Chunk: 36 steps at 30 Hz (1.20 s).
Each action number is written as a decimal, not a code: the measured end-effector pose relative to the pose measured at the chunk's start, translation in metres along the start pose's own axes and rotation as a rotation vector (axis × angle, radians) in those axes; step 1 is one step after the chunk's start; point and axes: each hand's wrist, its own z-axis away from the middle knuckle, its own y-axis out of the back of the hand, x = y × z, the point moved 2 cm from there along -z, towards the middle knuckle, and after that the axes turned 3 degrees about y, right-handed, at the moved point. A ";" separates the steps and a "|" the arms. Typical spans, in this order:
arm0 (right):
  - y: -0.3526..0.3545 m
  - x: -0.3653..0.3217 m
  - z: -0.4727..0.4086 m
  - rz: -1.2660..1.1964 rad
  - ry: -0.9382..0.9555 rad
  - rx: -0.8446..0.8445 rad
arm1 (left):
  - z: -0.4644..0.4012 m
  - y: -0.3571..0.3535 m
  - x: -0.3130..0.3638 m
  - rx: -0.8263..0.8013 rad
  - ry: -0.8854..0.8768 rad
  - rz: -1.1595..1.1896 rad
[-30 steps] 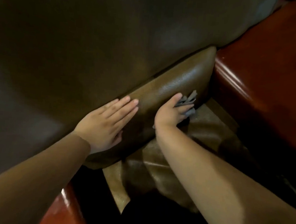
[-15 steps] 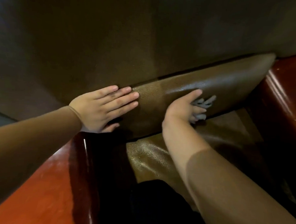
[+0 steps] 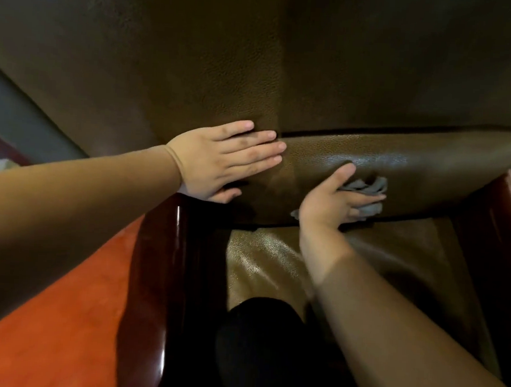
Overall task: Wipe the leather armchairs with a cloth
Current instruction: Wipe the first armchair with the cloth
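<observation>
Grey cloth (image 3: 366,193) bunched against the lower back cushion (image 3: 427,172) of the leather armchair (image 3: 196,57), pressed there by the right hand (image 3: 334,200) with fingers nearly straight; left hand (image 3: 223,159) flat and released, bracing the backrest. Likely fault — the loosely pinned cloth slips out and drops onto the seat (image 3: 262,261). No legible writing or brand.

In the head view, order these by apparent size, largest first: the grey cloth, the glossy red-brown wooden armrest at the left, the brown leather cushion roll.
1. Brown leather cushion roll.
2. Glossy red-brown wooden armrest; nearer the camera, so uncertain.
3. Grey cloth, partly hidden under the right hand.
</observation>
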 end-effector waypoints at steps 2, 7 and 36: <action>-0.005 0.000 0.001 -0.010 -0.008 0.040 | 0.021 0.001 -0.005 -0.023 0.015 0.025; -0.059 0.038 0.108 -0.007 -0.029 -0.145 | 0.075 -0.012 -0.009 -0.070 0.051 0.070; -0.021 -0.030 0.032 -0.134 -0.334 -0.081 | 0.072 -0.007 -0.008 -0.062 0.087 0.074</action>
